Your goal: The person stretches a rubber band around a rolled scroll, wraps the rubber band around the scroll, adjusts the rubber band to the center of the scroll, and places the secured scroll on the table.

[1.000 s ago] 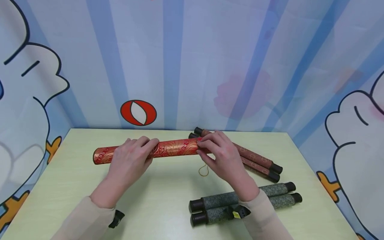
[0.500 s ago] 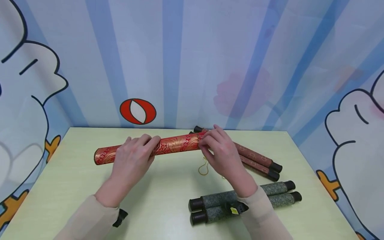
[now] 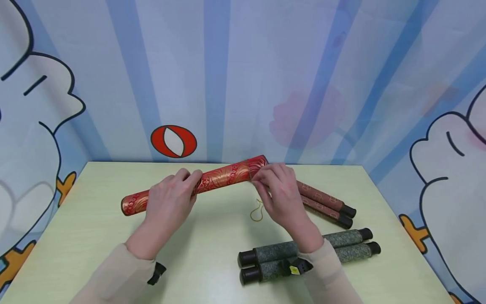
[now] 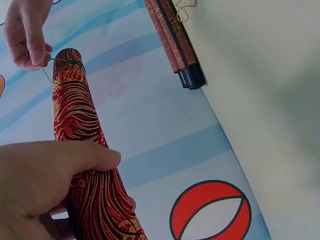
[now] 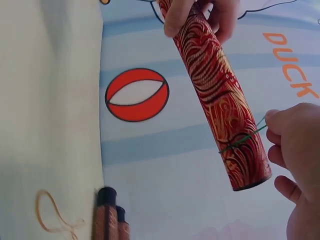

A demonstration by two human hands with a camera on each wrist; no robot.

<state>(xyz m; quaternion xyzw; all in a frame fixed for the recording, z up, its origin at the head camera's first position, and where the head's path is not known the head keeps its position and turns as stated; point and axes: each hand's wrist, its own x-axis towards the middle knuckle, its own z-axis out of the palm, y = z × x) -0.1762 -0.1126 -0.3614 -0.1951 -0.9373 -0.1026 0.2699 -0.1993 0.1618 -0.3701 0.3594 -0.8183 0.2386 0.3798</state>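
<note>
A red-and-gold patterned tube (image 3: 224,175) is held up over the table, its right end tilted upward. My left hand (image 3: 171,202) grips it left of its middle, with the thumb (image 4: 97,156) lying across the fabric-like surface. Near the tube's far end, a thin green elastic band (image 5: 242,142) loops around it. My right hand (image 3: 279,192) pinches that band between thumb and fingertips and draws part of it away from the tube, as both wrist views show.
Two brown scrolls (image 3: 322,198) with black end knobs lie behind my right hand. Two grey-green scrolls (image 3: 271,252) lie nearer, under my right wrist. A yellowish elastic loop (image 3: 256,215) rests on the pale table (image 3: 205,261). A printed curtain (image 3: 243,84) stands behind.
The tube's right end has risen and its left end dropped slightly, so it slants more. My right hand has shifted slightly, uncovering that end, while my left hand keeps its grip.
</note>
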